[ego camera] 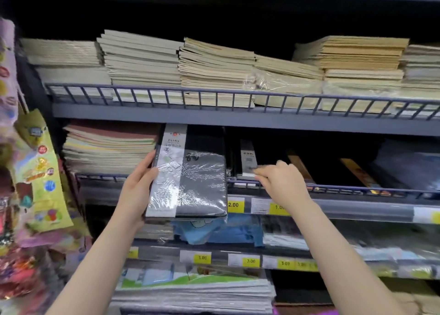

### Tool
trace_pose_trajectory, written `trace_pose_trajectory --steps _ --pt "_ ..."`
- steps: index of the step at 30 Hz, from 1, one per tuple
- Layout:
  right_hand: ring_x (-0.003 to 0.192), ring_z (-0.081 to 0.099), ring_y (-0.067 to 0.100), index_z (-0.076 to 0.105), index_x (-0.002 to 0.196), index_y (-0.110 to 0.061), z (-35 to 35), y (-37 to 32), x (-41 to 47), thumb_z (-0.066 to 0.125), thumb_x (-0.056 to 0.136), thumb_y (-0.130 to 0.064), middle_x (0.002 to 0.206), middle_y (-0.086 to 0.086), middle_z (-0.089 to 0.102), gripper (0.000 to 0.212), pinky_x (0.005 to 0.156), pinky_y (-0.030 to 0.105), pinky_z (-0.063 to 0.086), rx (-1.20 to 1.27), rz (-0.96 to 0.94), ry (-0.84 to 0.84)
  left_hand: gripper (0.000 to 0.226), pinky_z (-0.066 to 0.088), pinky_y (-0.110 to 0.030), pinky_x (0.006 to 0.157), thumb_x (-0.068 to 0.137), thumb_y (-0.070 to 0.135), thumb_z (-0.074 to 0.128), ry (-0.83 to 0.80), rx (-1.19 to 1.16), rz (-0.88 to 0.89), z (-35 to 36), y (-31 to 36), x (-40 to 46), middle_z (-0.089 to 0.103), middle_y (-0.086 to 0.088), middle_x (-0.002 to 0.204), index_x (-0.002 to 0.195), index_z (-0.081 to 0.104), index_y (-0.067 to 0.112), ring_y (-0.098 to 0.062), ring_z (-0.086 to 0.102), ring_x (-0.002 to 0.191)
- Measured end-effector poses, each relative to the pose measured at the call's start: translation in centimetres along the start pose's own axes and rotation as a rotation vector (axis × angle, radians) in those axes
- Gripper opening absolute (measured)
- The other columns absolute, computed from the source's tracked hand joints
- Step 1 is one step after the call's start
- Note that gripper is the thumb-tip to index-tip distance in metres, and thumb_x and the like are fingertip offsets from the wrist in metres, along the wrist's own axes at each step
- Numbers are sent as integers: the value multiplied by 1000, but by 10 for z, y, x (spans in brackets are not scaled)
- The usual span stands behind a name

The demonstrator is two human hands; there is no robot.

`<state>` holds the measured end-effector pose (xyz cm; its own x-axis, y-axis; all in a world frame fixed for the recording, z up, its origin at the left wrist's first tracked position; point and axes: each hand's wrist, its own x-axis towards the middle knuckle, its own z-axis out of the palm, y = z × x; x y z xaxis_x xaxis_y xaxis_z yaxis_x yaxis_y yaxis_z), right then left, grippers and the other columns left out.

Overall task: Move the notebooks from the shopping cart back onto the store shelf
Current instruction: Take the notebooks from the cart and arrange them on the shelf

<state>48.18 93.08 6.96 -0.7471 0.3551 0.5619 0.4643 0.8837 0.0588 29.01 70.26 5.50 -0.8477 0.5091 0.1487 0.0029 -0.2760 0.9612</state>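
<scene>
A black diary notebook [190,176] in shiny plastic wrap, with a white label strip down its left side, stands upright in front of the middle shelf. My left hand [139,186] grips its left edge, thumb on the front cover. My right hand [279,182] reaches over the middle shelf rail [357,190], fingers curled, touching the lower edge of black notebooks [247,160] standing on that shelf. Whether it pinches one is not plain. The shopping cart is out of view.
Stacks of beige exercise books [214,69] fill the top shelf behind a wire rail. Coloured pads [107,145] sit left on the middle shelf. Yellow price tags [235,205] line the shelf edges. Hanging sticker packs [40,171] crowd the left. Wrapped books fill the lower shelves.
</scene>
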Motion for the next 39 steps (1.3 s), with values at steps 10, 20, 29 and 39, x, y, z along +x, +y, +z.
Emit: trace_pose_trajectory --steps 10,20,29,39 --pt "104 53 15 52 127 -23 -24 -32 -41 48 91 -41 113 -6 63 41 88 28 43 491 210 -38 40 48 -31 83 95 14 46 -50 -9 15 19 5 -8 62 10 122 126 53 38 -11 62 104" --pt "59 43 17 53 112 -10 -27 -76 -50 45 95 -12 53 1 44 19 42 18 33 1691 607 -103 52 50 -45 92 88 46 53 -333 121 -83 25 11 -3 58 10 128 137 33 46 -17 55 119" --pt "60 55 6 51 102 -13 -28 -84 12 45 96 -15 55 4 45 10 40 17 32 1593 576 -89 68 47 -18 88 73 19 77 -153 404 186 11 21 8 58 7 94 134 48 18 -2 57 87" --pt "72 57 14 40 138 -13 -3 -81 18 46 92 -43 68 4 59 56 72 28 44 906 516 -43 67 47 -14 79 80 20 71 -181 523 201 12 7 24 63 1 115 139 39 12 2 62 91"
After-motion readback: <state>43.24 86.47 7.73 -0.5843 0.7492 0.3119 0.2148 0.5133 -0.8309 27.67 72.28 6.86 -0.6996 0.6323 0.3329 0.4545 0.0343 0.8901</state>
